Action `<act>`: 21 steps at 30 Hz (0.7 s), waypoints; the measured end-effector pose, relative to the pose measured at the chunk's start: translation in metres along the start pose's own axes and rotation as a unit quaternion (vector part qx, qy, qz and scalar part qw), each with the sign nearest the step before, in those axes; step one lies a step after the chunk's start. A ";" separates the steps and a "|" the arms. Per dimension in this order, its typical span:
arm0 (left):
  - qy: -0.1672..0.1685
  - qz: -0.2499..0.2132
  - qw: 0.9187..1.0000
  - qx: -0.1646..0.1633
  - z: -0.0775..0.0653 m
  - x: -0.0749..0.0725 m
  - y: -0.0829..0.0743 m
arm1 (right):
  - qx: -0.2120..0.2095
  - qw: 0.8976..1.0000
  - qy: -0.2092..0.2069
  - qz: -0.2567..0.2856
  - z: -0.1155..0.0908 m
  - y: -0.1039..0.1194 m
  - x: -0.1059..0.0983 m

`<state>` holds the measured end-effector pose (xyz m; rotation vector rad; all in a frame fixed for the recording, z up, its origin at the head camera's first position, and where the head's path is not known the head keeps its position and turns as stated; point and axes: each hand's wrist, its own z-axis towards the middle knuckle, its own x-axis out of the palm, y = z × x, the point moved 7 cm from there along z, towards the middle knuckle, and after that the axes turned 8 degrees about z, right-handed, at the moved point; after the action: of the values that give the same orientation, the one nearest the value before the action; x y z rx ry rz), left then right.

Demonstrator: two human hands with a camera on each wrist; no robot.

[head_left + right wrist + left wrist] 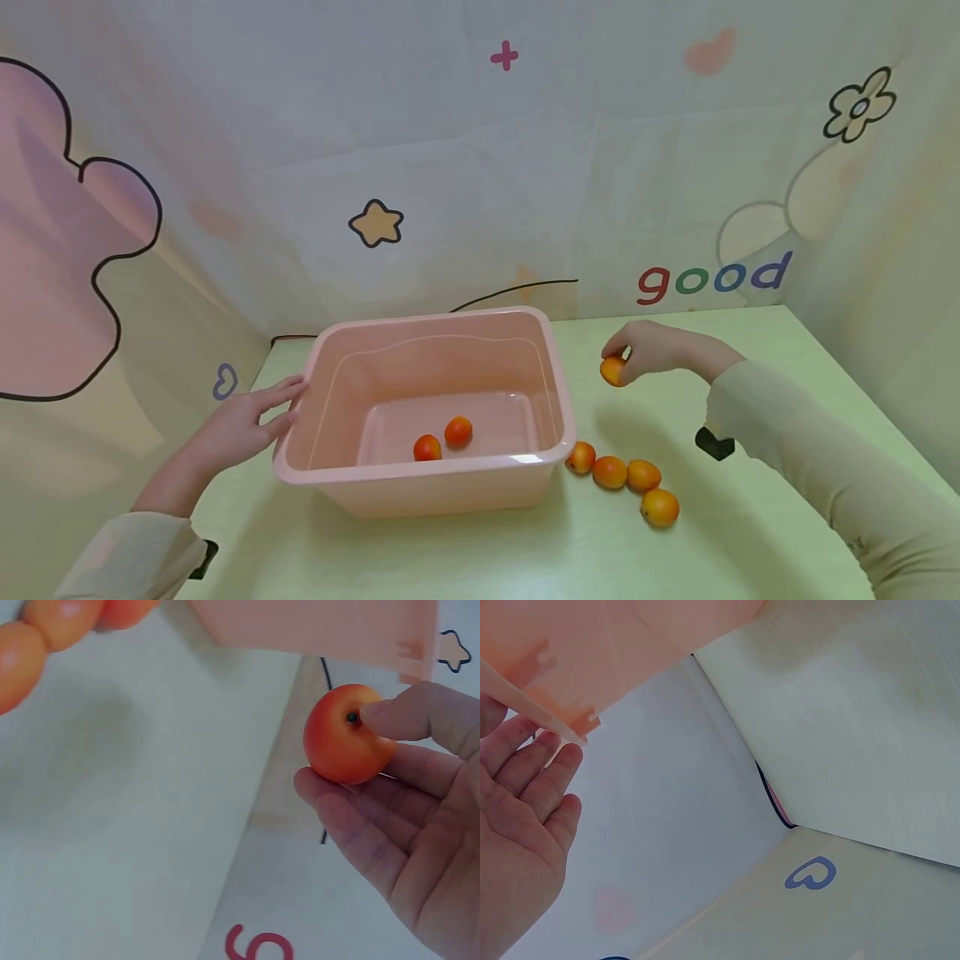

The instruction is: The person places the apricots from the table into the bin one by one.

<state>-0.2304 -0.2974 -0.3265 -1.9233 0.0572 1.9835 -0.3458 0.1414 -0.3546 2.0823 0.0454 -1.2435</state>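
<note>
By the right hand (651, 346) a single orange-red fruit (330, 746) is pinched between the thumb, placed beside the stem, and the fingertips opposite. The fruit is thus held at the fingertips, clear of the palm, and raised above the right side of the table (465, 558), apart from the pink basin (442, 493) on its left. The step in hand is judged to be the transfer of this fruit into the basin; for the next move, a leftward carry over the right rim, a lowering and a release would be called for. Nearer than the raised hand, four loose fruits (643, 476) are seen close together by the basin's near right corner; whether the leftmost is touched by the basin cannot be told. Inside, two redder fruits (458, 431) are contained on the floor. At the far left, the basin's rim is touched by the left hand (238, 423), its fingers extended.
</note>
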 end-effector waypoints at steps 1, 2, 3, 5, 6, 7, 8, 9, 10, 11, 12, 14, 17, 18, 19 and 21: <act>0.000 0.001 1.000 0.000 0.000 0.000 0.000 | -0.001 1.000 -0.003 0.002 -0.001 0.003 -0.004; 0.000 0.002 1.000 0.001 0.000 0.000 0.000 | 0.000 1.000 -0.006 0.005 -0.002 0.005 -0.007; -0.001 0.003 1.000 0.001 0.000 0.000 -0.001 | -0.004 1.000 -0.009 0.005 -0.003 0.008 -0.011; -0.001 0.003 1.000 0.001 0.000 0.000 -0.001 | -0.008 1.000 -0.015 0.008 -0.004 0.013 -0.018; -0.002 0.004 1.000 0.002 0.000 0.000 -0.001 | -0.008 1.000 -0.016 0.012 -0.005 0.016 -0.021; -0.002 0.004 1.000 0.002 0.000 0.000 0.000 | -0.008 1.000 -0.016 0.017 -0.006 0.018 -0.023; -0.002 0.004 1.000 0.002 0.000 0.000 0.000 | -0.011 1.000 -0.017 0.019 -0.006 0.022 -0.026; -0.002 0.003 1.000 0.002 0.000 0.000 0.000 | -0.015 0.999 -0.018 0.021 -0.006 0.025 -0.029; -0.002 0.003 1.000 0.002 0.001 0.000 0.000 | -0.017 0.999 -0.017 0.025 -0.007 0.028 -0.031; -0.003 0.002 1.000 0.003 0.001 0.000 0.001 | -0.019 0.999 -0.017 0.029 -0.007 0.032 -0.034; -0.004 0.001 1.000 0.004 0.001 0.000 0.001 | -0.019 0.999 -0.016 0.032 -0.007 0.035 -0.036; -0.005 -0.001 1.000 0.004 0.001 0.000 0.001 | -0.024 0.999 -0.015 0.035 -0.007 0.042 -0.039; -0.005 -0.003 1.000 0.006 0.001 0.000 0.001 | -0.029 0.999 -0.011 0.038 -0.005 0.053 -0.043; -0.005 -0.004 1.000 0.006 0.001 0.000 0.001 | -0.030 0.999 -0.009 0.040 -0.004 0.057 -0.044; -0.004 -0.004 1.000 0.006 0.001 0.000 0.001 | -0.033 0.999 -0.008 0.041 -0.003 0.061 -0.044; -0.004 -0.005 1.000 0.006 0.001 0.000 0.001 | -0.039 0.998 -0.006 0.042 -0.001 0.068 -0.046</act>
<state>-0.2312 -0.2983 -0.3265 -1.9056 0.0580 1.9795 -0.3450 0.1047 -0.2813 1.9901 0.0005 -1.1838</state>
